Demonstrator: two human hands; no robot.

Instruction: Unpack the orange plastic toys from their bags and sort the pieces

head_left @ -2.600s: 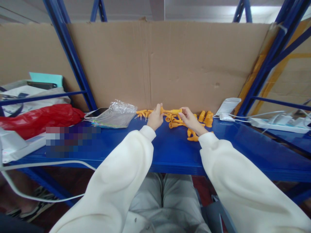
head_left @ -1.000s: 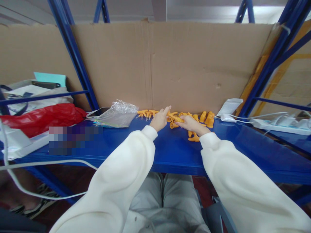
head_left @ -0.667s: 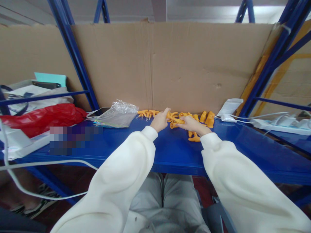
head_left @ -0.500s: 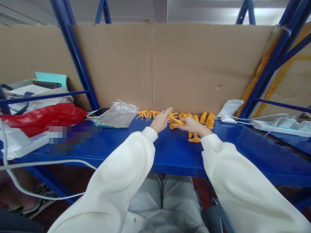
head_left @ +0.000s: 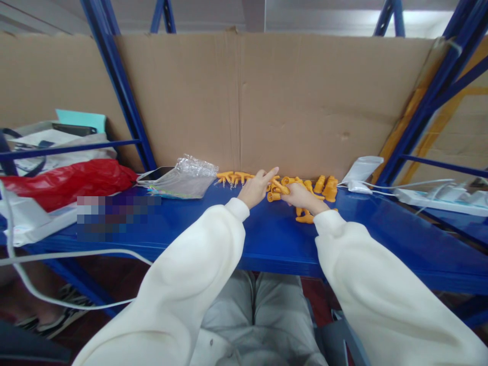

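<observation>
My right hand (head_left: 301, 195) is closed on a small orange hand-shaped toy (head_left: 282, 188), which points left toward my other hand. My left hand (head_left: 256, 189) is just left of it, forefinger stretched out and apart from the thumb; its lower fingers are partly hidden. Below the gripped toy lies an orange tube-like piece (head_left: 273, 196). More tiny orange hands (head_left: 232, 178) line the foot of the cardboard on the left. Several orange foot-shaped pieces (head_left: 329, 189) stand at right, and another orange piece (head_left: 305, 218) rests under my right wrist.
The blue shelf (head_left: 278, 244) is backed by a cardboard sheet (head_left: 290, 101). On the left lie a clear plastic bag (head_left: 186, 180) and a red bag (head_left: 76, 180). White adapters (head_left: 360, 175) and a power strip (head_left: 446, 198) with cables are on the right.
My left forefinger has straightened and reaches slightly farther right, over the orange pieces. My right hand has shifted a little left, still gripping the toy.
</observation>
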